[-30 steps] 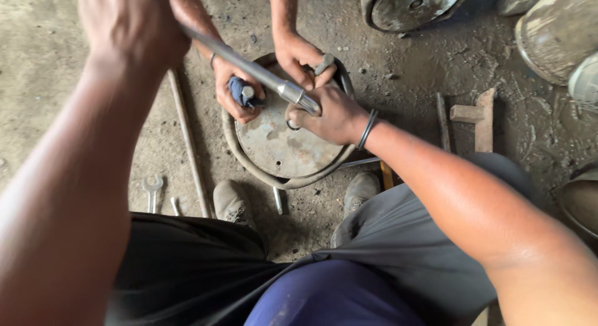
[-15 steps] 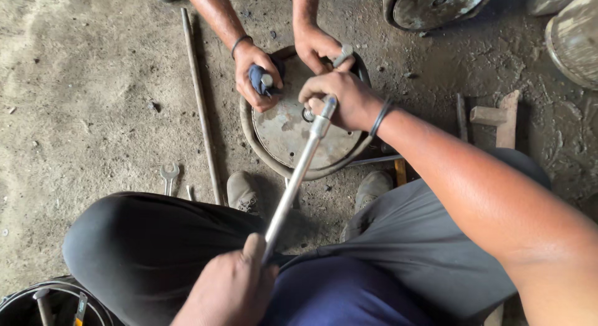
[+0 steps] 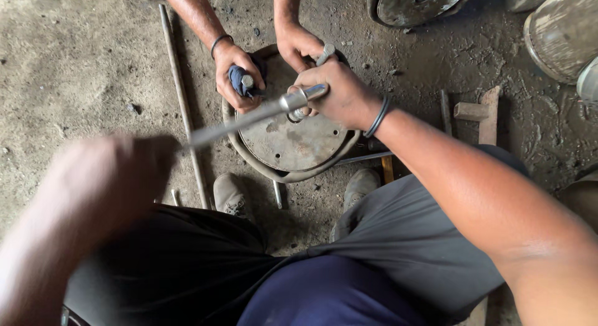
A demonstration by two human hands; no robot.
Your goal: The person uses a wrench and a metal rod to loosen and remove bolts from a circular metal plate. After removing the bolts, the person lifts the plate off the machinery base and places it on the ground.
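Observation:
A round metal drum [image 3: 293, 145] lies on the dirt floor between my shoes. My right hand [image 3: 339, 95] grips the head of a long steel wrench bar [image 3: 249, 117] over the drum's top rim. My left hand [image 3: 109, 183], blurred by motion, holds the bar's far end at the left. Another person's two hands reach in from the top: one hand [image 3: 237, 83] holds a tool wrapped in blue cloth against the drum, the other hand [image 3: 302, 46] grips a bolt-like part at the rim.
A long thin metal rod [image 3: 184, 108] lies on the ground left of the drum. A wooden block [image 3: 483, 111] sits at the right. Other round metal parts [image 3: 417, 5] and a barrel [image 3: 560, 33] stand at the top right.
My left hand has swung the wrench bar's end from up high, down near my lap, and now out to the left. My right hand stays at the drum's rim.

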